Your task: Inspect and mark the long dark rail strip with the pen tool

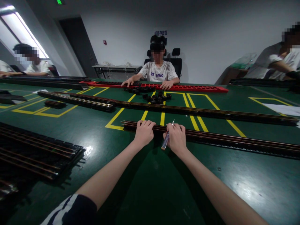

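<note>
A long black strip with thin copper-coloured rods along it (225, 139) lies across the table in front of me. My left hand (144, 133) is closed over the strip near its left end, where thin rod tips stick out. A little to the right, my right hand (177, 137) rests on the same strip. It holds a small screwdriver (165, 141) with a clear handle, tilted, its metal tip pointing up and away from me. The fingers of both hands hide the part of the strip beneath them.
Another long dark strip (201, 112) runs across behind mine. Stacked strips (35, 150) lie at the left. Across the green table (150, 193), a co-worker (160, 70) touches a red slotted frame (199, 88) beside small black parts (157, 97). Other people sit left and right.
</note>
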`<state>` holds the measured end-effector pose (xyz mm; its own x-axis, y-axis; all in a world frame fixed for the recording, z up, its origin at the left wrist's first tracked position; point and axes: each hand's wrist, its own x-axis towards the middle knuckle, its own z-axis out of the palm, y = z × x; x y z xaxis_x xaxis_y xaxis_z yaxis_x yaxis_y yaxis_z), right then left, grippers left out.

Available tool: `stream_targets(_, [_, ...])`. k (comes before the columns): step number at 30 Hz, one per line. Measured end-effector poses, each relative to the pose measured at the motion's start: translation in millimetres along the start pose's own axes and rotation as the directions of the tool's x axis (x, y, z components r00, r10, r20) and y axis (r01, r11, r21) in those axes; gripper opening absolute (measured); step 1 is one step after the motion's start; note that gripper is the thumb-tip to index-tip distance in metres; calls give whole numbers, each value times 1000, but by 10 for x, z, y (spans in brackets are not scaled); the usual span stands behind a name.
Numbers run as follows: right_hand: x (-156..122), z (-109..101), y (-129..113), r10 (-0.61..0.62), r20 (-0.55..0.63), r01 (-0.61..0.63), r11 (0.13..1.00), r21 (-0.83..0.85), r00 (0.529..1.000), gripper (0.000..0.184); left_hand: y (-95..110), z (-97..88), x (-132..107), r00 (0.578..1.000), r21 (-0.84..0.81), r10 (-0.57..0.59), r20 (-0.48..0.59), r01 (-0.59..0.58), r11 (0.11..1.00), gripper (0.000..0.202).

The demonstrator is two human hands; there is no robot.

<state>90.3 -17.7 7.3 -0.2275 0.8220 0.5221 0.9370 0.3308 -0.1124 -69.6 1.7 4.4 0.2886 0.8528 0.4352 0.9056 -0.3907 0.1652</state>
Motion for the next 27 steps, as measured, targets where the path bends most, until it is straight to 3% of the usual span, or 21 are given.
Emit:
stream_targets(10, [-16, -10, 103, -108, 36, 106, 994, 37, 994, 2, -4, -10, -4, 1000, -5, -10, 11, 10, 1000, 35])
stream_targets(14, [-16, -16, 100, -123, 20, 122, 992, 42, 992, 8, 3, -34, -2, 1000, -35, -23, 10, 23, 999, 31])
stream_targets(19, [-18, 2, 104, -122, 26, 120, 991, 53, 992, 10, 15, -73, -17, 991, -119, -107, -77, 98, 988, 26])
stream_targets(22, [-23, 19, 116, -121, 17, 120, 991, 67, 992, 11, -70, -109, -29, 945, -163, -250, -213, 217, 962, 27])
stream_targets(24, [-26, 25, 123, -113, 16, 111, 990, 87, 993, 11, -196, -144, -38, 879, -188, -363, -311, 317, 930, 28])
stream_targets(27, [-25, 20, 124, -106, 19, 104, 988, 117, 994, 10, -444, -206, -52, 779, -217, -515, -358, 467, 857, 28])
